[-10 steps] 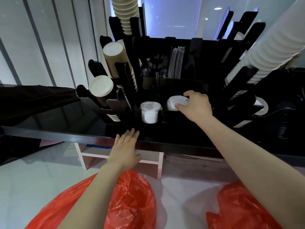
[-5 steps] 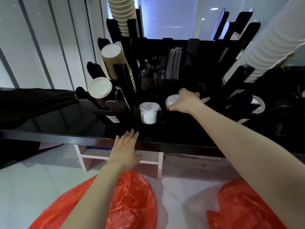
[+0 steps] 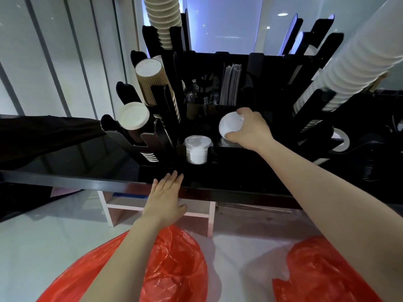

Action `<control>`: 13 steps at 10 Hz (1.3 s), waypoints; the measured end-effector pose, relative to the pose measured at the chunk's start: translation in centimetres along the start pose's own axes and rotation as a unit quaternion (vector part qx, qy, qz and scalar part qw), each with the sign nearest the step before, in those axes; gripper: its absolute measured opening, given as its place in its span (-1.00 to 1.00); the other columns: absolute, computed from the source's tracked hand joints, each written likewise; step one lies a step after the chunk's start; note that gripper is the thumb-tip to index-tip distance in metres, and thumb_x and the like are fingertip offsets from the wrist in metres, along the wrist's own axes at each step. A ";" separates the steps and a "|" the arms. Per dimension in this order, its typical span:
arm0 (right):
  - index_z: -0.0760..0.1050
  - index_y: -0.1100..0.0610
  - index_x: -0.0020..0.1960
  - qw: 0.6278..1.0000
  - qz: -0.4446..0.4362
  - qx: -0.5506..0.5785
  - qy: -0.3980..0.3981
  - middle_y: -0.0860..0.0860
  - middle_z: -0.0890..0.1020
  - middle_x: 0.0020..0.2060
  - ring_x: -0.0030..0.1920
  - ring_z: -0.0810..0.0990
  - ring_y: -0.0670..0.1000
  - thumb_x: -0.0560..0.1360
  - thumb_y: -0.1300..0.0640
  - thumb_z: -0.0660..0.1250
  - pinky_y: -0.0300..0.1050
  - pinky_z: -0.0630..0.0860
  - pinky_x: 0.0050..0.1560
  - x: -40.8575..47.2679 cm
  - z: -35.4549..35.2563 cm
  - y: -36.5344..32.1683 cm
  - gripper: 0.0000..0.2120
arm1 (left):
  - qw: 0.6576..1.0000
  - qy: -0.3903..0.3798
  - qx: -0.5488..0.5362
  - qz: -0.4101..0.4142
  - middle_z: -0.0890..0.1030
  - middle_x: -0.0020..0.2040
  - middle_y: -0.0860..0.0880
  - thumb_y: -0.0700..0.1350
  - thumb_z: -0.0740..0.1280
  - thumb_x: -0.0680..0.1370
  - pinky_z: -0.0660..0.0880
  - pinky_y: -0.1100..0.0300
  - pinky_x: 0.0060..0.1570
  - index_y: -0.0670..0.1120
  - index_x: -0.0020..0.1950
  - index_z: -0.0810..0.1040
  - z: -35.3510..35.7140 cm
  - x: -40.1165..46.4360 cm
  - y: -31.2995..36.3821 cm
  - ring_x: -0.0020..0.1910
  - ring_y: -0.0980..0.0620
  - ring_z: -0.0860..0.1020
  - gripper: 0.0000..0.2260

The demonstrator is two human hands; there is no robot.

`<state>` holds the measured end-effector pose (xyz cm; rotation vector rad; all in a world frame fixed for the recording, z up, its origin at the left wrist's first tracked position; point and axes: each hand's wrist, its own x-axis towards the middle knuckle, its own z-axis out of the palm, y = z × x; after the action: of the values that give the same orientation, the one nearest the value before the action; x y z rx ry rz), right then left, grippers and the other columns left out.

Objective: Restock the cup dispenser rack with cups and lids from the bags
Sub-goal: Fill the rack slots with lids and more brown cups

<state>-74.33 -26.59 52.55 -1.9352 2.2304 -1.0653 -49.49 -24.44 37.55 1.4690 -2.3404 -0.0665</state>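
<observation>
1. The right hand [image 3: 248, 129] is gripping a white lid [image 3: 231, 126] by its rim at frame centre, above the rack [image 3: 229, 171] — fingers curled round it.
2. The lid is looking light, thin and easily crushed — rim holds are suiting it best.
3. The left hand [image 3: 166, 198] is resting flat, fingers straight and together.

My right hand [image 3: 248, 129] pinches a white lid [image 3: 231, 126], tilted on edge, above the right lid slot of the black rack [image 3: 239, 158]. More lids [image 3: 224, 142] lie in that slot below it. In the slot to its left a stack of white lids [image 3: 197, 149] stands upright. Ribbed brown cups [image 3: 152, 83] and white cups [image 3: 349, 62] lean in the rack's side chutes. Two red bags [image 3: 174, 264] [image 3: 316, 271] lie on the floor below.
</observation>
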 end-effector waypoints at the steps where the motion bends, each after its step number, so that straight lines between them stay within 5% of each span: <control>1: 0.24 0.03 0.44 0.999 -0.018 0.035 0.022 0.10 0.35 0.33 0.27 0.40 0.17 0.28 -0.04 0.49 0.00 0.44 0.17 -0.1 0.3 -0.4 -0.20 | 1.000 0.002 0.002 0.000 -0.05 0.58 0.01 0.05 0.31 0.50 -0.27 0.05 0.46 0.01 0.57 -0.06 0.0 0.0 0.0 0.54 0.05 -0.12 -0.24; 3: 0.24 0.00 0.46 0.994 -0.070 0.082 -0.002 0.07 0.34 0.36 0.31 0.37 0.12 0.26 -0.03 0.49 -0.03 0.42 0.22 0.1 2.1 -2.8 -0.17 | 1.000 0.009 0.003 -0.001 -0.03 0.58 0.02 0.06 0.33 0.48 -0.27 0.06 0.45 0.02 0.57 -0.04 0.1 0.1 0.0 0.54 0.05 -0.12 -0.22; 7: 0.26 0.00 0.44 0.986 -0.130 -0.030 -0.101 0.09 0.39 0.29 0.25 0.40 0.16 0.29 -0.10 0.45 0.03 0.44 0.18 1.6 5.0 -5.4 -0.22 | 1.000 0.024 0.014 0.003 -0.03 0.58 0.02 0.07 0.35 0.47 -0.30 0.07 0.44 0.02 0.57 -0.04 0.5 0.1 -0.2 0.54 0.04 -0.12 -0.20; 9: 0.27 -0.04 0.41 0.970 -0.125 -0.121 -0.169 0.04 0.47 0.18 0.27 0.38 0.15 0.30 -0.15 0.42 0.46 -0.07 0.36 1.3 6.3 -5.1 -0.27 | 1.000 0.022 0.013 0.003 -0.04 0.58 0.01 0.07 0.36 0.48 -0.30 0.08 0.44 0.02 0.57 -0.06 0.4 0.1 -0.2 0.54 0.04 -0.13 -0.20; 11: 0.27 -0.01 0.40 0.976 -0.120 -0.082 -0.162 0.14 0.39 0.31 0.43 0.13 0.20 0.38 -0.23 0.33 0.37 -0.09 0.39 1.4 6.3 -4.7 -0.33 | 1.000 0.020 0.011 0.001 -0.04 0.58 0.01 0.07 0.35 0.47 -0.31 0.09 0.43 0.02 0.57 -0.06 0.4 0.1 -0.2 0.54 0.05 -0.14 -0.19; 13: 0.21 -0.06 0.46 0.987 -0.118 -0.017 -0.108 0.03 0.37 0.37 0.40 0.22 0.17 0.32 -0.37 0.23 0.18 0.12 0.36 1.3 5.8 -4.5 -0.21 | 1.000 0.015 0.008 0.001 -0.05 0.58 0.01 0.06 0.34 0.47 -0.32 0.09 0.43 0.02 0.57 -0.05 0.3 0.0 -0.1 0.54 0.06 -0.14 -0.20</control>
<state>-68.30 -30.51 50.81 -2.2516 1.9578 -0.7923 -49.51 -24.57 37.24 1.4642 -2.3246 -0.0254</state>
